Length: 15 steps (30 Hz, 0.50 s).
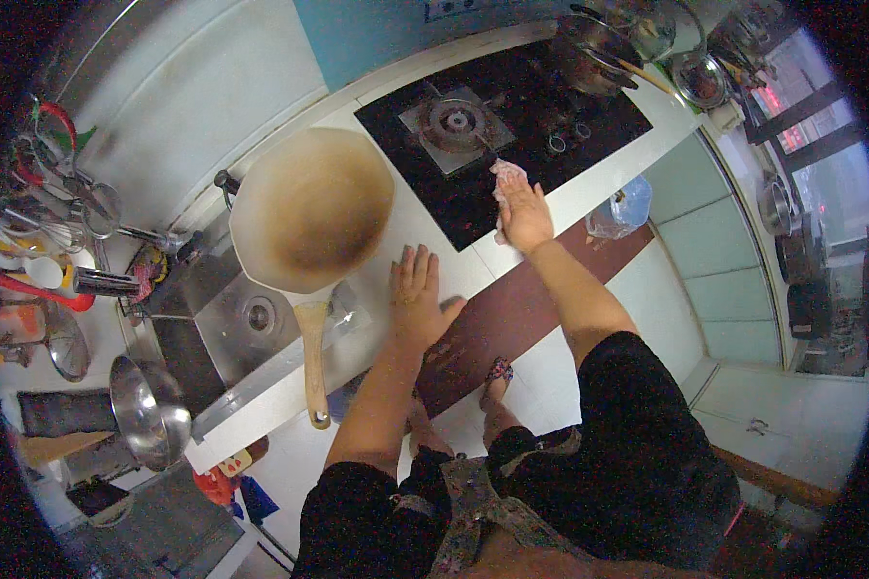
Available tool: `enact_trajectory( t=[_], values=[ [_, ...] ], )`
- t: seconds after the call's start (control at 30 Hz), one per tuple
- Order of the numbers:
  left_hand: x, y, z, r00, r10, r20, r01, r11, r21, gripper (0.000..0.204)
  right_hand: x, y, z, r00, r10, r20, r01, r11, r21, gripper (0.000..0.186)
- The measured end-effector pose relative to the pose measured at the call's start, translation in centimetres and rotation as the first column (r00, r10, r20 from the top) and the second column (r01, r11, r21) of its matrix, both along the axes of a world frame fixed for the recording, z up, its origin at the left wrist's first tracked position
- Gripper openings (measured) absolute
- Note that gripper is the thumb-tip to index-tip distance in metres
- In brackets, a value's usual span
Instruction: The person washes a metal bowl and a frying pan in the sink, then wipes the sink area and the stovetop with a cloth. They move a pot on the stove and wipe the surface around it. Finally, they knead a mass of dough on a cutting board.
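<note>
My right hand (526,214) presses a pale pinkish cloth (508,176) onto the near edge of a black glass gas stove (425,183). The cloth lies just below the stove's left burner (457,122), and part of it is hidden under my fingers. With its fingers spread, my left hand (415,297) rests flat on the white countertop (475,277) and holds nothing. To the left of it sits a big pale pan (314,207) with a browned inside. The pan's wooden handle (313,372) points toward me over the counter's front edge.
A dark pot (589,60) stands at the stove's far right. Left of the pan are a steel sink (246,323), hanging utensils (63,203) and a metal bowl (152,413). Below the counter, a clear plastic container (626,206) stands by a brown mat (507,333).
</note>
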<state>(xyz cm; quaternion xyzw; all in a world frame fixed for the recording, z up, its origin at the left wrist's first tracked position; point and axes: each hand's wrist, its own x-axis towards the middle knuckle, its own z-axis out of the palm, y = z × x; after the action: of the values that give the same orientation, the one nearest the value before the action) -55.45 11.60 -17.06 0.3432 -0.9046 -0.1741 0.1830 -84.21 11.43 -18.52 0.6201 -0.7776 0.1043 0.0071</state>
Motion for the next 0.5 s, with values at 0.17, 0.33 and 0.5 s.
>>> enact_trajectory(
  t=[0.17, 0.33, 0.5],
  values=[
    [1.3, -0.3, -1.5, 0.993, -0.048, 0.11, 0.046, 0.999, 0.02, 0.097, 6.7, 1.3, 1.1, 0.964, 0.254, 0.073, -0.24, 0.957, -0.165, 0.05],
    [1.0, -0.4, -1.3, 0.992, -0.078, 0.096, 0.078, 0.997, 0.007, 0.099, 3.6, -2.4, 1.0, 0.997, 0.074, 0.019, -0.069, 0.978, -0.199, 0.053],
    [1.2, -0.8, -0.3, 0.986, -0.047, 0.162, 0.037, 0.997, 0.069, 0.096, 8.9, -0.5, 1.0, 0.988, 0.102, 0.114, -0.083, 0.984, -0.159, 0.054]
  ],
)
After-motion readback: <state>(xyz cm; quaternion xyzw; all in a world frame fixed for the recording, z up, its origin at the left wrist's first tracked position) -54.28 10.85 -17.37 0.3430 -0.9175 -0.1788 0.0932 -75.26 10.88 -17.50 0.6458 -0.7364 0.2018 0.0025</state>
